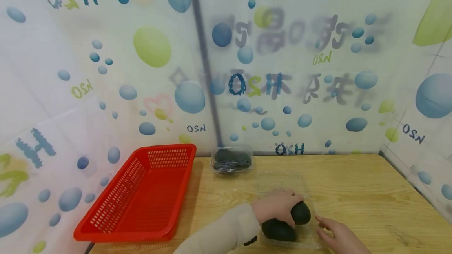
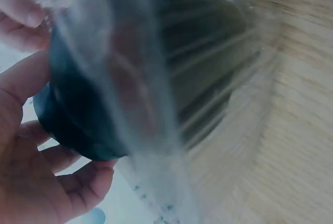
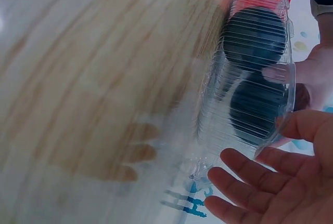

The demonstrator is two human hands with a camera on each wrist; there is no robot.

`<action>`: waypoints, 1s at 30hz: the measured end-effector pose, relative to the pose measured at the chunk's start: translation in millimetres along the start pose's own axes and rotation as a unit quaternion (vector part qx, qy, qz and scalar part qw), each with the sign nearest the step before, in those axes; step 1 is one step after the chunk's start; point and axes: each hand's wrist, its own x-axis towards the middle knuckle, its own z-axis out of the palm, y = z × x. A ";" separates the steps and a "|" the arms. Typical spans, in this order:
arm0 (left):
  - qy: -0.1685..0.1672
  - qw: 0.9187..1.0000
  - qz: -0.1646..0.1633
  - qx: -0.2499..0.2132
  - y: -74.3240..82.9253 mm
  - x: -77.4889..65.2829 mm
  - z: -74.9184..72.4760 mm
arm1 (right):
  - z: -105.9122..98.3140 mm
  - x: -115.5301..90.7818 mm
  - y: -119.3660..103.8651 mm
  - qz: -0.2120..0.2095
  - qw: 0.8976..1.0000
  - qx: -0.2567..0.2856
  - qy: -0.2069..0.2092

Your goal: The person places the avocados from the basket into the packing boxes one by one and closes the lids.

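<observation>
My left hand [image 1: 277,206] curls its fingers and thumb round a dark green avocado [image 1: 301,213] in a clear plastic clamshell box [image 1: 306,243] at the table's front. A second dark avocado [image 1: 278,231] lies beside it in the same box, partly under that hand. The left wrist view shows the fingers [image 2: 86,187] around the avocado, close behind the box's clear wall. My right hand [image 1: 337,235] is at the box's right side, fingers loosely extended. In the right wrist view its thumb and forefinger are right at the box's rim, with both avocados visible through the ribbed plastic.
A red plastic basket [image 1: 173,207] stands on the left of the wooden table [image 1: 353,183]. Near the back edge is another clear box [image 1: 232,160] with dark avocados inside. The front box's transparent lid [image 1: 280,178] lies folded back. A patterned curtain closes off the back and sides.
</observation>
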 end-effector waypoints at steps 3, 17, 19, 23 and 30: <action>-0.022 1.000 0.010 0.006 3.2 3.2 4.7 | 0.7 0.1 1.4 -0.002 1.000 0.001 -0.005; -0.033 0.996 0.005 -0.085 -0.5 -7.7 16.2 | 3.1 0.3 1.6 -0.009 1.000 0.013 -0.012; -0.017 0.995 -0.004 -0.102 -5.5 -15.0 13.8 | 3.3 0.2 0.7 -0.007 1.000 0.013 -0.013; 0.042 0.989 -0.039 -0.135 -18.8 -34.7 10.0 | 2.3 0.3 -0.8 0.000 1.000 0.014 -0.014; 0.077 0.960 -0.129 -0.238 -40.1 -73.7 19.3 | -1.0 1.0 -0.1 0.013 0.999 0.024 -0.026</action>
